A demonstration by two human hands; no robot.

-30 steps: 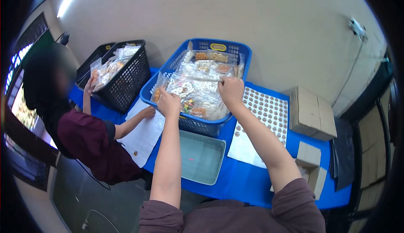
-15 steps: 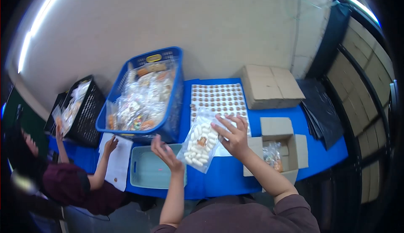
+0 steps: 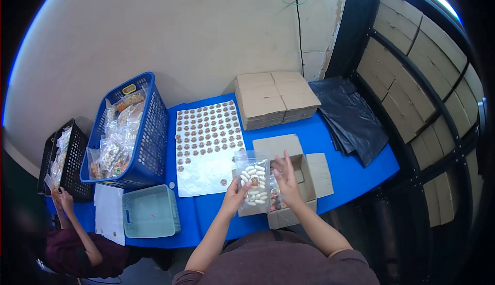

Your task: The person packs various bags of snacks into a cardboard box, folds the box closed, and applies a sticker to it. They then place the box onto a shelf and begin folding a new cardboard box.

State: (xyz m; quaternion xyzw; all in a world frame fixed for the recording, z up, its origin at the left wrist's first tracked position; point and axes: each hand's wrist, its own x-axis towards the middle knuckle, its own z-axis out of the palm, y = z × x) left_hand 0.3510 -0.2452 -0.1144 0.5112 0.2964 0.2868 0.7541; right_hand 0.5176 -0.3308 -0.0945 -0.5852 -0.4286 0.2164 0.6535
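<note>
A clear plastic bag of white, oblong pieces (image 3: 253,195) hangs over the near left side of an open cardboard box (image 3: 320,174). My left hand (image 3: 234,198) grips the bag's left edge, with the thumb on its front. A small brown sticker (image 3: 254,181) shows on the bag's face. Just right of the bag, my right hand (image 3: 287,182) is above the box with its fingers apart, slightly blurred, and holds nothing. Inside the box lies a bag with colourful contents (image 3: 275,195), partly hidden behind the held bag and my right hand.
A sheet of round brown stickers (image 3: 209,135) lies on the blue-covered table (image 3: 356,174). Flattened cartons (image 3: 278,97) and black plastic bags (image 3: 350,115) are behind. Left are a green tray (image 3: 150,213), a blue basket (image 3: 154,130) of bags, and a co-worker's hands (image 3: 65,201) near a black crate (image 3: 77,153).
The view has swung right. The bag has moved from beside the sticker sheet to over the box. My left hand now grips it; my right hand has come off its front.
</note>
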